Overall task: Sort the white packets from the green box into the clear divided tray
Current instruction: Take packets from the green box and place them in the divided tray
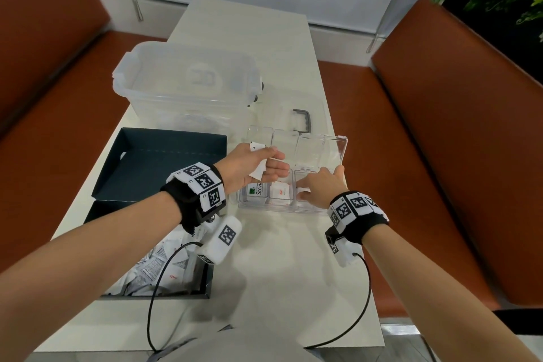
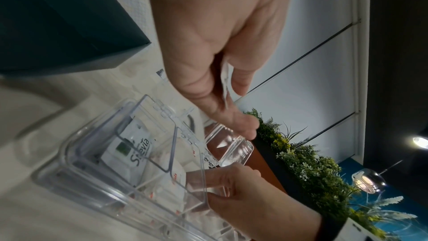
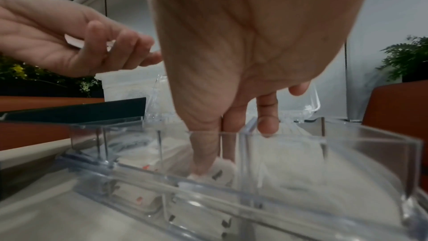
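Observation:
The clear divided tray (image 1: 282, 209) (image 2: 76, 175) (image 3: 324, 206) stands mid-table with its lid (image 1: 320, 150) raised at the back. Its left compartment holds a Stevia packet (image 1: 256, 189) (image 2: 136, 151), the middle one a salt packet (image 1: 280, 192). My right hand (image 1: 305, 192) (image 3: 215, 168) reaches into the right compartment, thumb and forefinger pinching a white packet (image 1: 304, 194) (image 3: 222, 169) low inside it. My left hand (image 1: 270, 166) (image 2: 234, 98) hovers over the tray's left end and grips several white packets (image 1: 258, 173) (image 2: 225, 80). The green box (image 1: 205, 282) of packets sits at the near left.
The box's dark green lid (image 1: 158, 164) lies upturned behind the box. A large clear storage bin (image 1: 188, 82) stands farther back, with a dark handle (image 1: 302, 120) on a clear lid beside it. Orange benches (image 1: 440, 126) flank the narrow table; wrist cables trail over its near edge.

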`<state>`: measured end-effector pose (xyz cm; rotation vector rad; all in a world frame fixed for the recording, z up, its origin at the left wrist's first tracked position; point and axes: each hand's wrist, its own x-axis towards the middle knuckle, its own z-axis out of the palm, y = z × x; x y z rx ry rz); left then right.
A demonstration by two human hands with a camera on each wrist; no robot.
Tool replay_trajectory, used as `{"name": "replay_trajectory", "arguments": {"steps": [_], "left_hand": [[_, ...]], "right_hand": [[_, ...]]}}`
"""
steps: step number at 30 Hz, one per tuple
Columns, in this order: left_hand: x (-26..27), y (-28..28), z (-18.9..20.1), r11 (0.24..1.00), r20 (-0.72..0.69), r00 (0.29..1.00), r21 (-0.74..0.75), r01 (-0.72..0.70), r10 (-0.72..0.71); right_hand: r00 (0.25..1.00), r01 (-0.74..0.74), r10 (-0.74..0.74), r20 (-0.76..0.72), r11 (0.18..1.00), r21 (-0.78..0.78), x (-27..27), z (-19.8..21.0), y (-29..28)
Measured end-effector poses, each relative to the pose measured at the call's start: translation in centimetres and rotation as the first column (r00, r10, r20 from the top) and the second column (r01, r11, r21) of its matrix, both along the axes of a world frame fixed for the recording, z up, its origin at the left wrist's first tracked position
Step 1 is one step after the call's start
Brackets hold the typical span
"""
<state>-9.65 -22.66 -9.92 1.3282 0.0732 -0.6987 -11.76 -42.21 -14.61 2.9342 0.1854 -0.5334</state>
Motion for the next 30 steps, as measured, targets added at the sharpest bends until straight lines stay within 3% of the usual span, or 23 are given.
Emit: {"name": "replay_trajectory", "arguments": {"steps": [4, 6, 8, 9, 11, 13, 15, 19, 25, 30], "left_hand": [[0.1, 0.0, 0.3, 0.998, -0.083, 0.996, -0.060, 0.009, -0.014], [0.2, 0.0, 0.4, 0.994, -0.140, 0.990, -0.105, -0.021, 0.007], [0.2, -0.1, 0.5, 0.983, -0.195, 0.980, -0.163, -0.079, 0.047], [0.2, -0.3, 0.4, 0.976, -0.220, 0.973, -0.188, -0.113, 0.071], [0.1, -0.6, 0.3, 0.961, -0.251, 0.963, -0.225, -0.161, 0.102], [-0.2, -1.1, 0.3, 0.959, -0.241, 0.966, -0.236, -0.154, 0.096], [-0.5, -1.5, 0.3, 0.967, -0.212, 0.974, -0.225, -0.123, 0.074], [-0.9, -1.7, 0.5, 0.969, -0.186, 0.980, -0.217, -0.114, 0.074], [-0.6, -1.0, 0.7, 0.977, -0.180, 0.979, -0.170, -0.130, 0.099], [-0.8, -1.4, 1.1, 0.985, -0.139, 0.990, -0.170, -0.018, -0.006]], "right_hand": [[0.999, 0.040, -0.041, 0.009, 0.997, 0.070, -0.1, 1.0, -0.3], [0.987, 0.059, -0.079, 0.138, 0.988, 0.140, -0.1, 2.1, -0.4], [0.934, 0.091, -0.195, 0.299, 0.941, 0.327, -0.5, 3.2, 0.1], [0.904, 0.101, -0.277, 0.327, 0.880, 0.465, -0.8, 3.7, 0.6], [0.865, 0.077, -0.418, 0.278, 0.657, 0.750, -1.6, 4.3, 2.3], [0.853, 0.054, -0.484, 0.195, 0.453, 0.890, -2.3, 4.6, 4.1], [0.854, 0.060, -0.506, 0.120, 0.325, 0.944, -2.6, 4.5, 5.5], [0.821, 0.123, -0.570, 0.000, 0.177, 0.977, -2.1, 4.3, 6.0], [0.747, 0.146, -0.663, -0.057, 0.079, 0.986, -1.3, 5.6, 3.4], [0.806, 0.166, -0.577, -0.132, 0.006, 0.986, -1.4, 6.3, 3.7]]}}
